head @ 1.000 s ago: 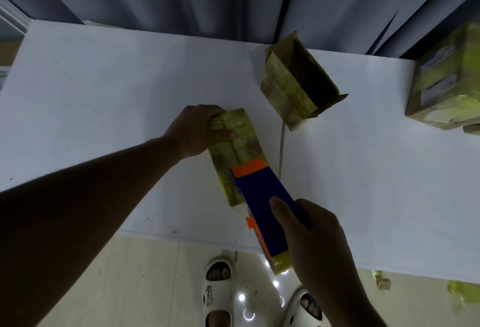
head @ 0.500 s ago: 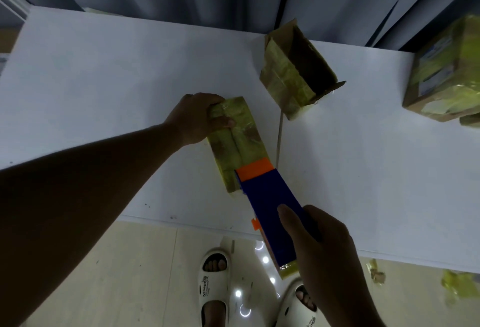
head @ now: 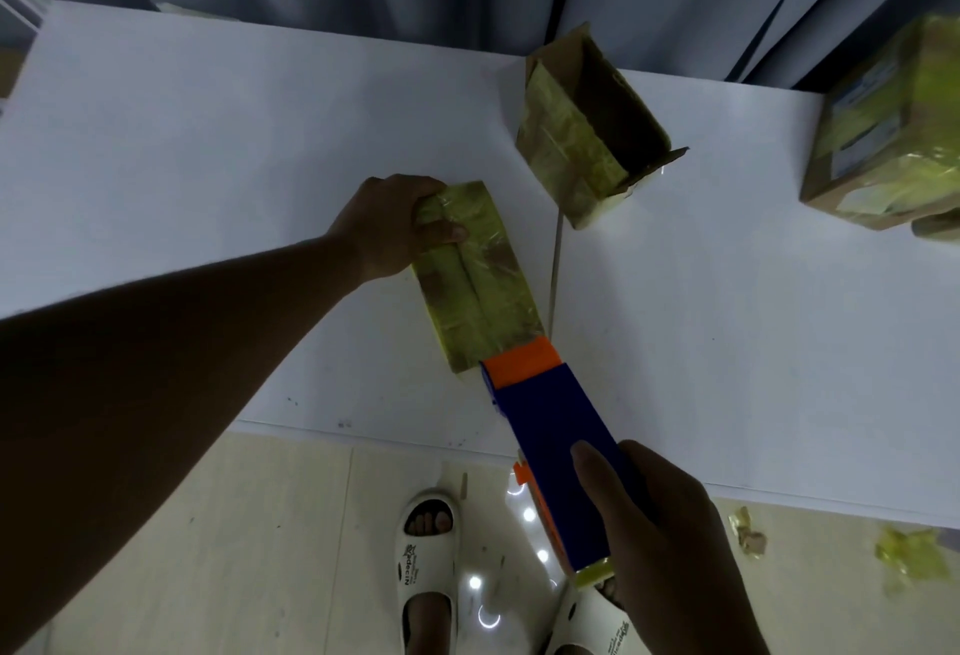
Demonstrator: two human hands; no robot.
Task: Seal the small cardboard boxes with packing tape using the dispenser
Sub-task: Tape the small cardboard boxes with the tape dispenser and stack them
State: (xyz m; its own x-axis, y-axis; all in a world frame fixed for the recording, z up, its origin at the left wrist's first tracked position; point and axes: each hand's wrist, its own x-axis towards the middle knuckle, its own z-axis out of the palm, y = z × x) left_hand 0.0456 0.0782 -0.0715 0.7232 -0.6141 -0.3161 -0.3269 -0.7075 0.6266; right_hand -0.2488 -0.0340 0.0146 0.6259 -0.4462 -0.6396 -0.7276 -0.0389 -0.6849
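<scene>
A small cardboard box wrapped in yellowish tape lies flat on the white table. My left hand grips its far end, thumb on top. My right hand holds a blue tape dispenser with an orange head. The orange head rests at the box's near end, close to the table's front edge. A strip of tape runs along the box's top.
An open cardboard box stands tilted at the back centre. A larger taped box sits at the right edge. Tape scraps lie on the floor. My feet in white slippers are below the table edge. Curtains hang behind.
The dispenser has slid toward me along the box top, from the middle of the box to its near end. My left hand keeps holding the far end.
</scene>
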